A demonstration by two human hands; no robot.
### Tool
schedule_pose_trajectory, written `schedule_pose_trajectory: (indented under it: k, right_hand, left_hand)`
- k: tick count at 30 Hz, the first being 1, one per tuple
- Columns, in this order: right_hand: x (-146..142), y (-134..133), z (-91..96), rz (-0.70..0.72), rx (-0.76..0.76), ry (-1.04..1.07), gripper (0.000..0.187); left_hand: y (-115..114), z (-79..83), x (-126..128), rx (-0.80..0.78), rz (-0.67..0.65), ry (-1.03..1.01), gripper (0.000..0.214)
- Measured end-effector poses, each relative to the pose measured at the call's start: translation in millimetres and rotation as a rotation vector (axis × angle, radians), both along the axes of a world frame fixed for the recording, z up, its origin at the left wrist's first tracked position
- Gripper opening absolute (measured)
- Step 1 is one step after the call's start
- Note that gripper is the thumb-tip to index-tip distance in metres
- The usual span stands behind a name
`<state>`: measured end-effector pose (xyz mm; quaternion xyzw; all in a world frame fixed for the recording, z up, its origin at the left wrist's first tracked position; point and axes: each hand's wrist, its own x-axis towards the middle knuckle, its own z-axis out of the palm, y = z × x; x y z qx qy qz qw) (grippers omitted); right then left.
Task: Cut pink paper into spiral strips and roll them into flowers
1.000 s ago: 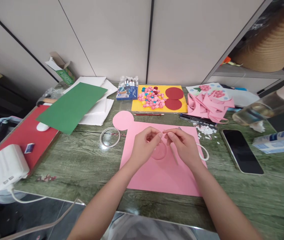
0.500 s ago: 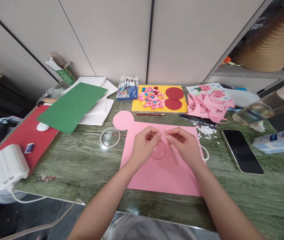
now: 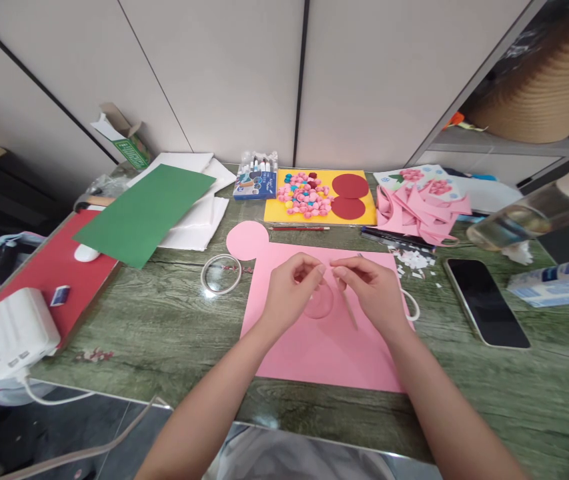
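Observation:
A large sheet of pink paper (image 3: 324, 357) lies in front of me, with both hands over it. My left hand (image 3: 294, 285) is closed, thumb and fingertips pinched together; anything between them is too small to make out. Opposite it, a small gap away, my right hand (image 3: 371, 290) pinches in the same way. Below the fingertips a see-through round piece (image 3: 319, 303) rests on the sheet. A thin stick-like piece (image 3: 351, 313) shows beneath my right hand. Partly hidden past that hand is a white loop (image 3: 413, 305). A cut pink circle (image 3: 247, 241) touches the sheet's far left corner.
Left of the sheet lies a roll of tape (image 3: 221, 274). Behind are a pencil (image 3: 299, 229), a yellow sheet (image 3: 277, 215) with small pink balls and dark red circles, and pink scraps (image 3: 421, 210). A phone (image 3: 487, 303) lies right; green paper (image 3: 147, 213) and a white charger (image 3: 21, 333) left.
My right hand's fingertips have shifted very slightly away from the left ones. Otherwise the hands and the things on the table stay as they were.

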<state>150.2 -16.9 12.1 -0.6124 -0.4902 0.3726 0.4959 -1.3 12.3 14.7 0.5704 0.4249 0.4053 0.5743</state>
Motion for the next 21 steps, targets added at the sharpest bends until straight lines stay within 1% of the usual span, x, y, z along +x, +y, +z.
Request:
schedule_pose_trajectory:
  k: [11,21]
  right_hand:
    - [0.4,0.8,-1.3,-0.025,-0.017,0.067,0.007]
    - [0.6,0.8,0.7,-0.016,-0.018,0.091,0.005]
  left_hand:
    - [0.2,-0.3,0.7,-0.006,-0.004,0.001,0.011]
    - [-0.4,-0.1,1.1,0.004,-0.004,0.01,0.011]
